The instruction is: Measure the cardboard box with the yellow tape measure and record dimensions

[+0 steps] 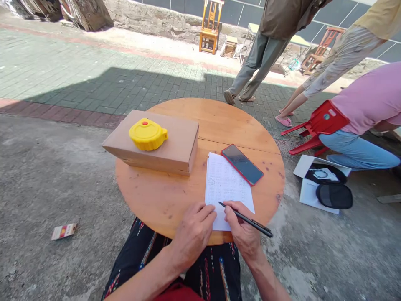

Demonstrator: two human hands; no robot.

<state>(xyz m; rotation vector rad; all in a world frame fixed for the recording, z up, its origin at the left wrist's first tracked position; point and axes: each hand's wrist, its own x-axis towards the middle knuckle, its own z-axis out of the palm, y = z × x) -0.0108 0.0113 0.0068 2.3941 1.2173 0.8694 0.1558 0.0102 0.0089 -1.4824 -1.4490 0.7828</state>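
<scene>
My right hand (242, 230) grips a black pen (247, 218) with its tip on a sheet of written paper (226, 184) near the front edge of a round wooden table (163, 196). Resting beside it, my left hand (192, 232) has its fingers curled loosely on the paper's lower left corner. A red-cased phone (242, 164) lies across the paper's top right corner. On the left of the table is a brown cardboard box (178, 148) with a yellow tape measure (148, 134) on top.
A person in pink sits on a red plastic stool (316, 125) to the right. Two others stand behind. An open white box (326, 184) with dark items lies on the ground right. A small card packet (63, 230) lies left. Wooden chairs (210, 27) stand far back.
</scene>
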